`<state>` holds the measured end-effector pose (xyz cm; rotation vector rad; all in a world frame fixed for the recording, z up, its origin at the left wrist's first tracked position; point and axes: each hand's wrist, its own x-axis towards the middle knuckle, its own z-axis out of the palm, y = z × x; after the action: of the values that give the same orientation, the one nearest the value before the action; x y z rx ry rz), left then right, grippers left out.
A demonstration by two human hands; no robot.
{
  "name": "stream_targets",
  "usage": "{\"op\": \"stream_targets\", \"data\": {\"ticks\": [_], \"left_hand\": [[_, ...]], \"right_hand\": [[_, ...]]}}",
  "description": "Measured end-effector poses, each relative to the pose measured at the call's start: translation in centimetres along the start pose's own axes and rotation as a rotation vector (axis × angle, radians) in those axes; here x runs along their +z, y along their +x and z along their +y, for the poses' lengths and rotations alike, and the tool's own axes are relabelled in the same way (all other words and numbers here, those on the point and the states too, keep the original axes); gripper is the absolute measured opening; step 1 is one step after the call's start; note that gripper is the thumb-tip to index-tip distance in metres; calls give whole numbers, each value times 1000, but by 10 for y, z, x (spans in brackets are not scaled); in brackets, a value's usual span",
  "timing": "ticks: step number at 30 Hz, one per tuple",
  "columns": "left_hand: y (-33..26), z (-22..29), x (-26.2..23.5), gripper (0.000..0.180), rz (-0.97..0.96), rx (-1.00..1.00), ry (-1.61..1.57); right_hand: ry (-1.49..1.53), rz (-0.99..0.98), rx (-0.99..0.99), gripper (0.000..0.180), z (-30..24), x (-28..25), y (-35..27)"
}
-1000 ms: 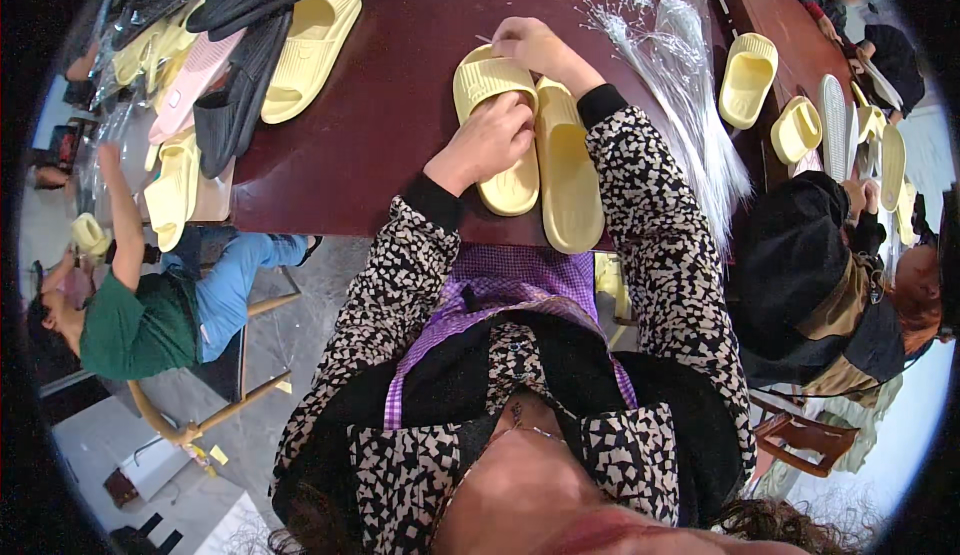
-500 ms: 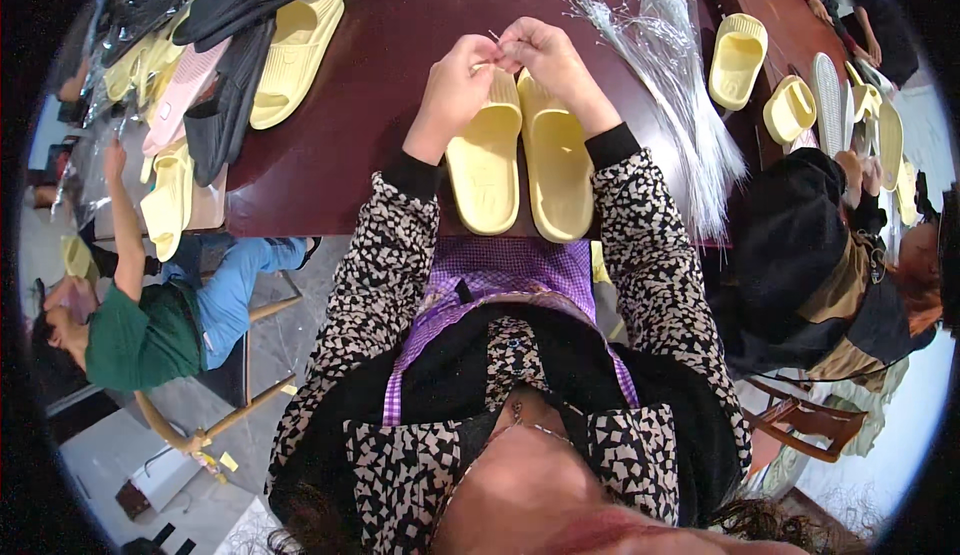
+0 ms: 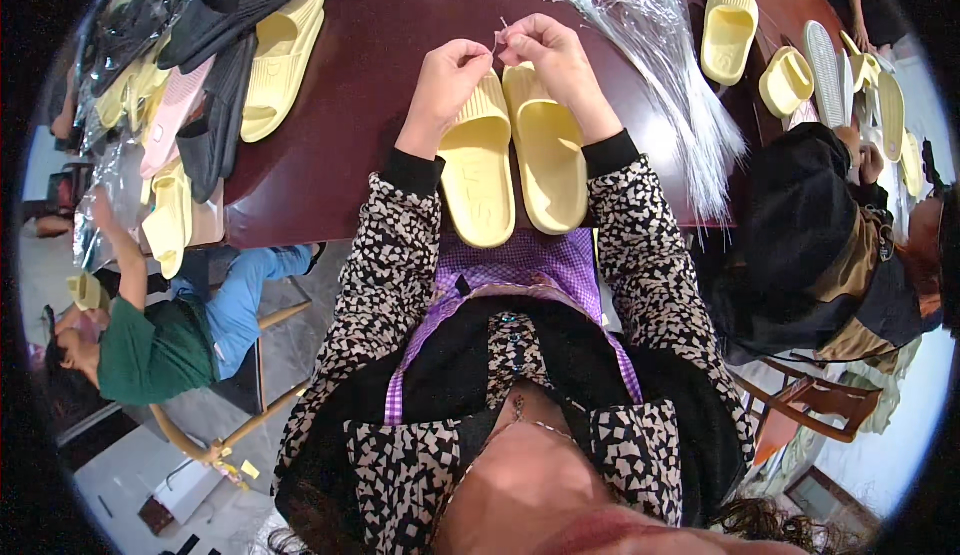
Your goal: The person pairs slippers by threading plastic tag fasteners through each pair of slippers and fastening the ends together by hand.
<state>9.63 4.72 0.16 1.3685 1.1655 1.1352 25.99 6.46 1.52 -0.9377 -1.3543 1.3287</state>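
A pair of pale yellow slide slippers lies side by side at the table's near edge: the left slipper [image 3: 480, 190] and the right slipper [image 3: 553, 180], toes pointing away. Above their toe ends, my left hand [image 3: 447, 87] and my right hand [image 3: 560, 67] are both closed in a fingertip pinch, nearly meeting. Between them is a thin, pale plastic tag fastener [image 3: 503, 22], its tip sticking up by my right fingers. The fingers partly hide the fastener. I cannot tell whether it passes through the slippers' straps.
A bundle of clear plastic fasteners [image 3: 690, 120] lies right of my hands on the dark red table [image 3: 390, 15]. Black, pink and yellow slippers are piled at left, with a yellow slipper [image 3: 283, 65] nearest. More slippers and a person in black [image 3: 800, 225] are at right; a person in green [image 3: 150, 345] sits left.
My view has shifted slightly. My hands have moved a little apart at the fingertips, still pinching, and the left slipper now sits slightly nearer to me than the right one.
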Motion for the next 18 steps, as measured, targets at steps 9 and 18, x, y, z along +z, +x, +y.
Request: {"op": "stream_targets", "data": {"ticks": [9, 18], "left_hand": [[-5, 19, 8, 6, 10, -132, -260], [-10, 23, 16, 8, 121, -44, -316]], "right_hand": [[-28, 127, 37, 10, -7, 6, -21], [16, 172, -14, 9, -2, 8, -20]]}}
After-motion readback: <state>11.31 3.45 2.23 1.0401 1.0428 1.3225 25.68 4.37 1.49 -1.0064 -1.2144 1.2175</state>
